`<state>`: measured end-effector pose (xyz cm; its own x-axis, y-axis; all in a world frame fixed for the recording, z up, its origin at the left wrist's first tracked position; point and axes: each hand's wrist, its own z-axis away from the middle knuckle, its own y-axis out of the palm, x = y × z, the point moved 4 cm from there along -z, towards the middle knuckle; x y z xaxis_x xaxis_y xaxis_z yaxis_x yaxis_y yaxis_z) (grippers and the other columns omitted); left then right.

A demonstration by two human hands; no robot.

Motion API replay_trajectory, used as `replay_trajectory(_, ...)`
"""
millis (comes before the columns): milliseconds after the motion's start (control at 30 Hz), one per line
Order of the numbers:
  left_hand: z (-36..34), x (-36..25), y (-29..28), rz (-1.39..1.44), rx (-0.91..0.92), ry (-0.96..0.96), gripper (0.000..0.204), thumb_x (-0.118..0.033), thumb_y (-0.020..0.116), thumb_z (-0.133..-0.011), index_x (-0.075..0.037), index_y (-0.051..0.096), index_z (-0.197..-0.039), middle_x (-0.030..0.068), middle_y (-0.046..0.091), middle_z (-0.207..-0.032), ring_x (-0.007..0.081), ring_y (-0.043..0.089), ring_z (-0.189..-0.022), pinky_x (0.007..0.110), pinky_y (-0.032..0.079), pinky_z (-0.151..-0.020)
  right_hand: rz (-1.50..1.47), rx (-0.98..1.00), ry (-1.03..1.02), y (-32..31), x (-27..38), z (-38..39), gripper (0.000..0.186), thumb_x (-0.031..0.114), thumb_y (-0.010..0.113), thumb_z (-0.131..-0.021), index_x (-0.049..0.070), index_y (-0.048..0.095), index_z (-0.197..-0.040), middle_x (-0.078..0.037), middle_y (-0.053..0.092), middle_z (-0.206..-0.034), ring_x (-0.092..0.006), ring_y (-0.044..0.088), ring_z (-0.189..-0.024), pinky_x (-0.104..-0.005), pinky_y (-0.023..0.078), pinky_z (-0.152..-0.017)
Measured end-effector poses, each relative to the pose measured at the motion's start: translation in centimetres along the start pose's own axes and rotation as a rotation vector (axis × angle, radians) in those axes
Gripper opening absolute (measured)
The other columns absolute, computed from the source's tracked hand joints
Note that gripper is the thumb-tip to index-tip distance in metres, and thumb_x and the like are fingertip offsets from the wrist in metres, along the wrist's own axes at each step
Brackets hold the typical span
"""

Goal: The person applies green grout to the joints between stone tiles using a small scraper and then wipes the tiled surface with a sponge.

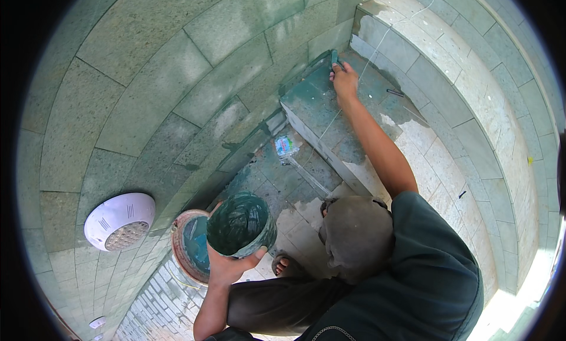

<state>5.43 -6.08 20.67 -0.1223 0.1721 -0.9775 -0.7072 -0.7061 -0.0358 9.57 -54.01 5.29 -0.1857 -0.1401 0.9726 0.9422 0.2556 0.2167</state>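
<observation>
My left hand (230,265) holds up a round tub (269,238) from its near side, thumb along the outer wall. Dark green paste coats its inside. My right arm stretches far forward, and my right hand (345,80) is closed on a small green-smeared spreader (335,58). That tool meets the corner where the raised tiled step (321,96) joins the green tiled wall (236,43). Wet green paste covers the step's tiles around it and runs along the wall's foot. The spreader's lower part is hidden by my fingers.
A bucket with a reddish rim (178,238) and bluish-green contents stands behind the tub. A white round light (121,222) juts from the left wall. A blue-and-white packet (284,145) lies on the lower tiles. A thin white cord (370,61) crosses the step; curved steps (448,99) rise rightward.
</observation>
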Motion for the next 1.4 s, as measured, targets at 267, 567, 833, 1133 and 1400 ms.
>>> replay_trajectory(267, -0.1, -0.2, 0.0, 0.003, -0.003, -0.005, 0.102, -0.006, 0.087, -0.064, 0.004, 0.028, -0.146, 0.016, 0.054, -0.132, 0.0241, 0.057, -0.12, 0.039, 0.047, -0.103, 0.335, 0.103, -0.043, -0.1, -1.1, 0.4, 0.046, 0.019, 0.073, -0.085, -0.004, 0.063, -0.124, -0.01, 0.07, -0.09, -0.0167, 0.063, -0.07, -0.0327, 0.05, -0.067)
replay_trajectory(567, -0.5, 0.0, 0.6, 0.006, 0.017, -0.034, 0.102, -0.007, 0.088, -0.063, 0.004, 0.029, -0.145, 0.0159, 0.054, -0.132, 0.0238, 0.057, -0.12, 0.039, 0.047, -0.103, 0.579, -0.199, -0.24, -3.2, 1.0, -3.3, 0.045, 0.027, 0.077, -0.079, -0.004, 0.067, -0.11, -0.018, 0.071, -0.09, -0.0307, 0.07, -0.093, -0.0424, 0.051, -0.086)
replay_trajectory(833, -0.3, 0.0, 0.5, 0.023, 0.009, -0.023, 0.101, -0.005, 0.087, -0.063, 0.004, 0.03, -0.145, 0.016, 0.054, -0.132, 0.0237, 0.057, -0.12, 0.039, 0.047, -0.103, 0.337, -0.232, -0.246, -1.8, 0.9, -3.1, 0.026, 0.011, 0.073, -0.085, -0.006, 0.067, -0.104, -0.021, 0.07, -0.092, -0.0217, 0.072, -0.065, -0.0343, 0.055, -0.064)
replay_trajectory(1133, -0.7, 0.1, 0.4, 0.029, 0.028, -0.025, 0.101, -0.005, 0.088, -0.063, 0.004, 0.03, -0.145, 0.0161, 0.054, -0.132, 0.0232, 0.057, -0.12, 0.038, 0.047, -0.103, 0.505, -0.046, -0.442, -0.2, 1.9, 0.1, 0.027, 0.009, 0.077, -0.082, -0.006, 0.069, -0.103, -0.015, 0.063, -0.091, -0.0218, 0.069, -0.064, -0.0334, 0.055, -0.059)
replay_trajectory(1400, -0.5, -0.1, 0.3, -0.021, 0.02, 0.011, 0.1, -0.005, 0.088, -0.063, 0.004, 0.031, -0.144, 0.0155, 0.057, -0.129, 0.0223, 0.059, -0.118, 0.038, 0.047, -0.102, 0.319, -0.056, -0.143, -2.1, 2.7, -0.1, 0.023, 0.01, 0.072, -0.089, -0.007, 0.066, -0.103, -0.012, 0.063, -0.087, -0.0156, 0.066, -0.063, -0.0292, 0.054, -0.054)
